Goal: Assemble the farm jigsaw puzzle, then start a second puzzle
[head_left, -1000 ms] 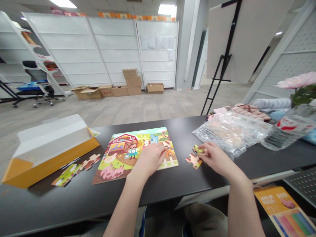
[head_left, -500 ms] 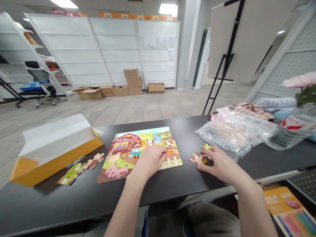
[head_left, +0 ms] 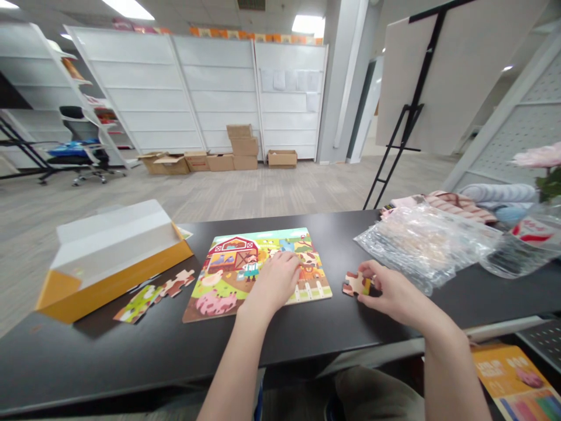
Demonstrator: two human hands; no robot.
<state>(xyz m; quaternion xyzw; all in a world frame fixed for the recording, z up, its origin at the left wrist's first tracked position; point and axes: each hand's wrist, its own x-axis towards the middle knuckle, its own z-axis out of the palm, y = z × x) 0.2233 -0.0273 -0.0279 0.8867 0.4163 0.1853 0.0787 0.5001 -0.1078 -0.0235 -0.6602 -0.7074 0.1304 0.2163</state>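
A farm-picture puzzle board (head_left: 223,263) lies flat on the black table, showing a barn, a farmer and animals. My left hand (head_left: 280,275) rests over the right half of the board, its fingers together and curled down; whatever may be under the fingertips is hidden. To the right of the board, my right hand (head_left: 383,289) has its thumb and fingers closed around puzzle pieces (head_left: 354,283), brown and pink with a bit of yellow, low over the tabletop. More loose puzzle pieces (head_left: 140,303) lie left of the board, green ones beside brown ones.
An open orange and white box (head_left: 118,263) stands at the left of the black table (head_left: 307,336). Clear plastic bags (head_left: 432,237) lie at the right, near a clear container with flowers (head_left: 521,240) and rolled cloths (head_left: 499,193). An orange box (head_left: 512,374) is below the table's right edge.
The camera view has shifted slightly. My left hand has moved a little over the board. The green-yellow piece by my right fingers no longer shows.
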